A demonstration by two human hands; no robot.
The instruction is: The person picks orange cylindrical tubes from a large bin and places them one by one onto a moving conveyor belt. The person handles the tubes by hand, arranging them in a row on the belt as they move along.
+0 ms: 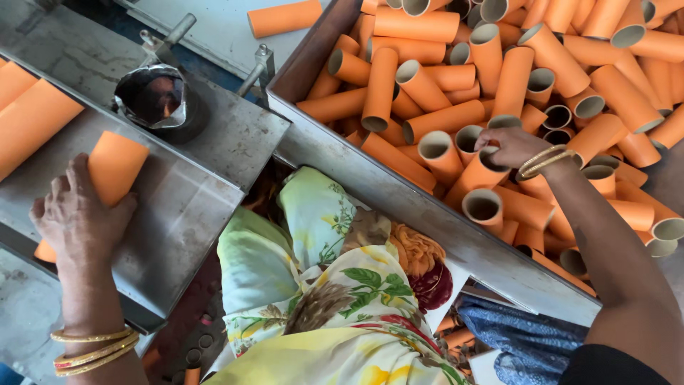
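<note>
My left hand rests on a metal chute and grips the near end of an orange cardboard tube lying on it. More orange tubes lie further up the chute at the left edge. My right hand reaches into a large metal bin heaped with several orange tubes; its fingers close round the rim of one tube. Gold bangles circle both wrists.
A dark metal funnel-like cup sits behind the chute, with metal levers beside it. A loose orange tube lies on a pale surface at the top. Floral cloth covers my lap between chute and bin.
</note>
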